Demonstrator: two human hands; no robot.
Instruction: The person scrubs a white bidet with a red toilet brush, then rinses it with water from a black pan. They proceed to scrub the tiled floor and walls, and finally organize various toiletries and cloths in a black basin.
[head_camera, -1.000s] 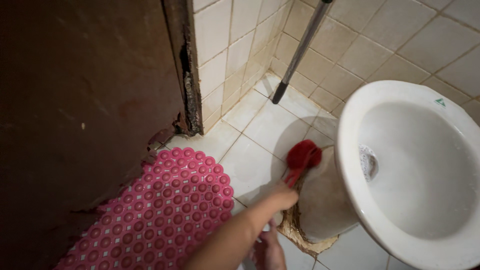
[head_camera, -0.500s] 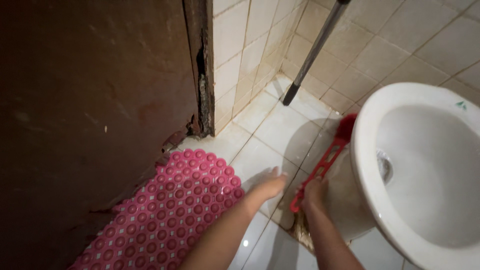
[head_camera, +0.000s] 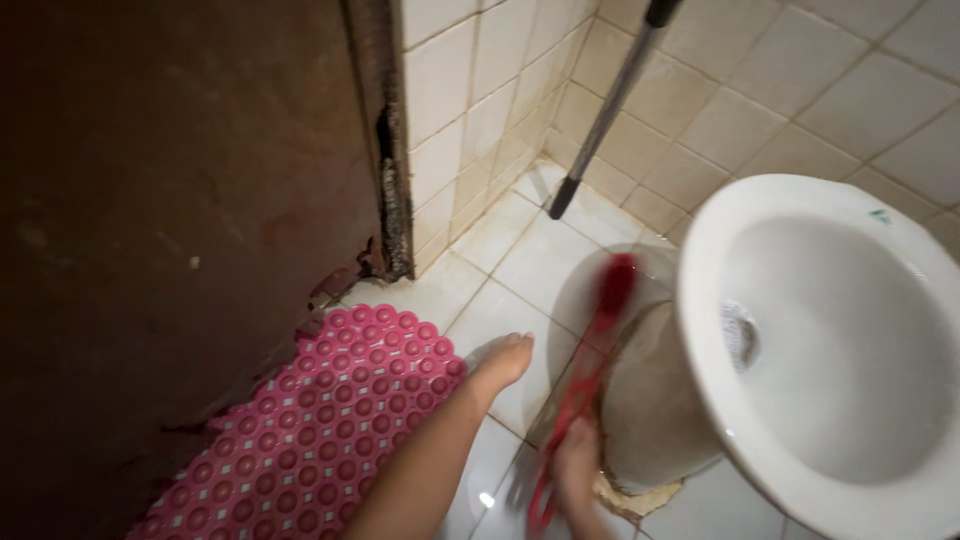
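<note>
Low down, right hand (head_camera: 575, 462) gripping red brush (head_camera: 590, 360) against toilet base (head_camera: 650, 400), left hand (head_camera: 503, 360) released flat on floor tile (head_camera: 530, 265).

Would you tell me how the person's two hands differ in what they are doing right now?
The right hand grips the red brush, whereas the left hand holds nothing. The left hand rests flat with fingers stretched on the floor tile beside the pink mat, whereas the right hand is low by the toilet's base. The right hand is blurred; the left looks sharp. Both are bare.
</note>
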